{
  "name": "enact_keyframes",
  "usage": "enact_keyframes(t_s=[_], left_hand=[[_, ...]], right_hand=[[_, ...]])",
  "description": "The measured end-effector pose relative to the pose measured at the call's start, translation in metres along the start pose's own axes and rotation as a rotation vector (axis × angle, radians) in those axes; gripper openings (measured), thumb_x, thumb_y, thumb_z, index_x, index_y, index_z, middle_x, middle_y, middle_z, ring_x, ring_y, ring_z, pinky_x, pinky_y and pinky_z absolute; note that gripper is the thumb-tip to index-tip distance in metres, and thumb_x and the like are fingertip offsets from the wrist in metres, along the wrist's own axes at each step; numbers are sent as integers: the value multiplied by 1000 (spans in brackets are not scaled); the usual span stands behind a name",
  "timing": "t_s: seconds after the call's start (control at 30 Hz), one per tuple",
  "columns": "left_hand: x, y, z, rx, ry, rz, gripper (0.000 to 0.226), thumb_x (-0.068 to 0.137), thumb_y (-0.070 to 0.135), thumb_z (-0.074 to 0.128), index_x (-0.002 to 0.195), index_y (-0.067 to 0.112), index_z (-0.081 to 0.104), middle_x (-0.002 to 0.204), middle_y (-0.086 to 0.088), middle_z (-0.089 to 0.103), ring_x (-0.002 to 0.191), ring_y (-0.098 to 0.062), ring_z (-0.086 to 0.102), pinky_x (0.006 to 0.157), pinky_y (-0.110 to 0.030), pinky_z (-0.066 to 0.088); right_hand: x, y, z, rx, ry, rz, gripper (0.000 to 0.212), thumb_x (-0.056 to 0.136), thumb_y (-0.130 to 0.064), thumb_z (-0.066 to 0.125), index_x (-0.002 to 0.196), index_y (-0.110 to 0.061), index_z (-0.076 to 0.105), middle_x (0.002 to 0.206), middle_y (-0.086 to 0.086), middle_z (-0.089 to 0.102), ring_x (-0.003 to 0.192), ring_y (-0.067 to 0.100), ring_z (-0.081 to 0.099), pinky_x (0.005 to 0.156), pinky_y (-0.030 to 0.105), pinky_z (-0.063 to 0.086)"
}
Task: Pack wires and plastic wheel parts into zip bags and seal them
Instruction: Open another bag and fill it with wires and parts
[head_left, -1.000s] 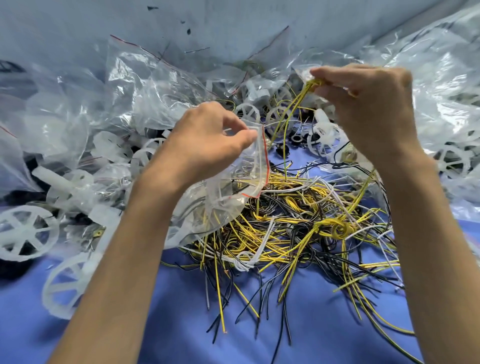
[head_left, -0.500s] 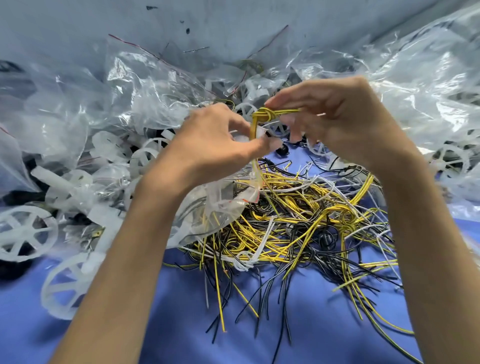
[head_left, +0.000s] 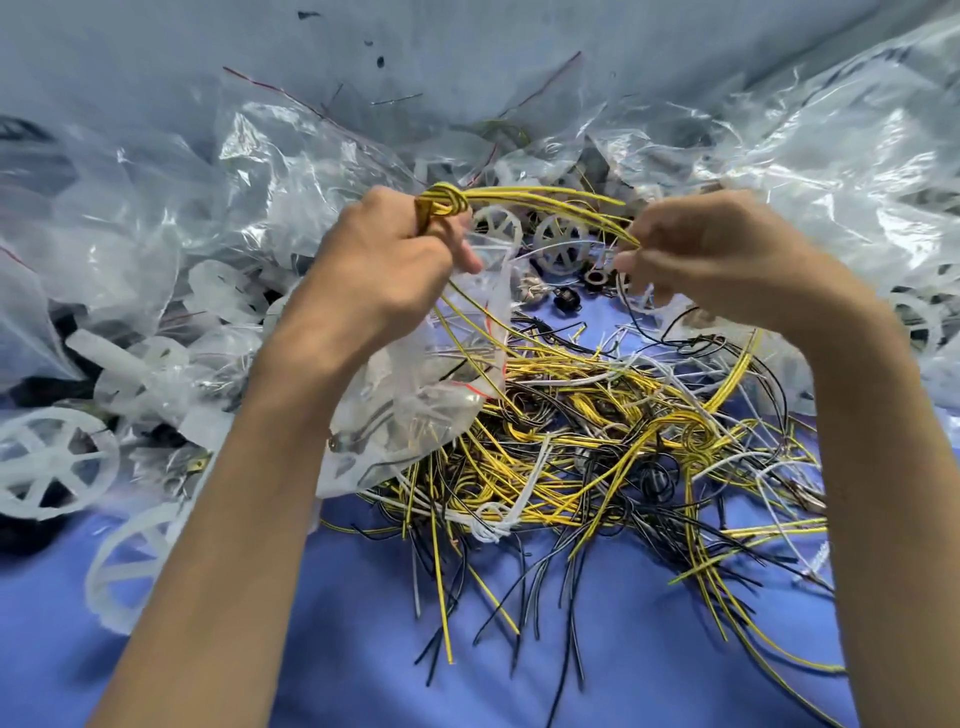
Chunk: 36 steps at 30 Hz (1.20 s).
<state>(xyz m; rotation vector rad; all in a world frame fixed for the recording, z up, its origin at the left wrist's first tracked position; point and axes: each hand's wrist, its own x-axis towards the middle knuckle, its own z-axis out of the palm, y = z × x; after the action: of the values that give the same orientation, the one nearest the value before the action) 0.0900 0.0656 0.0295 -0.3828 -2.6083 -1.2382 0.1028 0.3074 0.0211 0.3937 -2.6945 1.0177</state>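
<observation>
Above the wire pile (head_left: 597, 447), the left hand (head_left: 384, 270) is clamping the zip bag (head_left: 415, 400) and the knot (head_left: 444, 204) of light, probably springy yellow wires (head_left: 545, 196), the right hand (head_left: 717, 260) pinching their ends.

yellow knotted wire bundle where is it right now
Head view, upper centre: the yellow knotted wire bundle spans between the left hand, gripping its knotted end, and the right hand, pinching its loose ends, above the zip bag.

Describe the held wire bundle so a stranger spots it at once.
Above the loose wire pile on the blue cloth, find the two raised hands. A yellow bundle arcs from the left hand to the right hand. It alone is raised above the pile, knotted at the left hand.
</observation>
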Motion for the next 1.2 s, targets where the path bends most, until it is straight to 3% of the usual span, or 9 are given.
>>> enact_keyframes(t_s=[0.17, 0.27, 0.37, 0.47, 0.57, 0.77, 1.0, 1.1, 1.2], left_hand=[[0, 2, 8, 56, -97, 14, 35, 95, 34, 51, 65, 28, 69, 84, -1, 67, 83, -23, 60, 72, -29, 42], [1, 3, 12, 88, -114, 14, 35, 95, 33, 50, 65, 28, 69, 79, 14, 62, 84, -15, 55, 65, -19, 39], [2, 1, 11, 98, -110, -3, 35, 95, 36, 50, 65, 30, 68, 71, 16, 57, 78, -15, 52, 63, -19, 37], [3, -1, 11, 92, -99, 6, 34, 95, 36, 50, 69, 28, 70, 81, 7, 64, 81, -15, 55, 64, -18, 37], [2, -1, 12, 111, -107, 6, 33, 94, 32, 50, 72, 25, 73, 50, 9, 50, 59, -12, 47, 52, -20, 33], [-2, 3, 18, 118, -184, 15, 43, 95, 48, 41, 85, 18, 71, 80, -4, 68, 81, -25, 63, 77, -39, 51], [0, 4, 13, 72, -250, 15, 64, 79, 59, 27, 105, 18, 69, 95, -6, 71, 89, -28, 63, 88, -44, 48], [-3, 9, 15, 55, -251, 49, 58, 81, 56, 28, 98, 20, 70, 92, -5, 71, 85, -27, 64, 86, -44, 49], [-4, 11, 16, 66, -235, 73, 50, 89, 48, 31, 89, 17, 69, 93, -9, 71, 87, -29, 63, 85, -45, 49]], right_hand=[[0, -4, -4, -223, -58, -31, 27, 78, -32, 70, 105, -27, 69, 123, -7, 57, 98, 1, 50, 79, 20, 37], [0, -15, -1, -226, -147, -43, 85, 72, -32, 76, 145, -26, 33, 142, -15, 39, 125, -3, 35, 99, 8, 24], [-1, -20, 0, -71, -162, -23, 118, 71, -29, 77, 149, -23, -12, 151, -9, 29, 134, -2, 27, 105, 7, 16], [-3, -28, -3, -89, -31, -42, 118, 74, -24, 69, 145, -20, -24, 152, 2, 31, 136, 8, 29, 110, 24, 24], [-4, -36, -7, 4, 147, -56, 107, 66, -18, 52, 148, -17, -16, 146, 4, 36, 128, 12, 38, 107, 40, 35], [-7, -48, 7, 217, -237, -83, 50, 86, -43, 53, 133, -27, 50, 125, -17, 58, 112, -11, 52, 91, 8, 43], [1, -51, 43, -50, -237, -150, 112, 64, -69, 59, 151, -25, 5, 139, -4, 33, 131, 8, 28, 111, 24, 25], [2, -51, 51, -74, -201, -175, 114, 65, -67, 65, 151, -24, 5, 149, -5, 16, 137, 7, 13, 112, 23, 14], [4, -53, 58, 17, -221, -165, 96, 77, -48, 70, 149, -18, 14, 138, -2, 40, 126, 7, 35, 105, 20, 28]])
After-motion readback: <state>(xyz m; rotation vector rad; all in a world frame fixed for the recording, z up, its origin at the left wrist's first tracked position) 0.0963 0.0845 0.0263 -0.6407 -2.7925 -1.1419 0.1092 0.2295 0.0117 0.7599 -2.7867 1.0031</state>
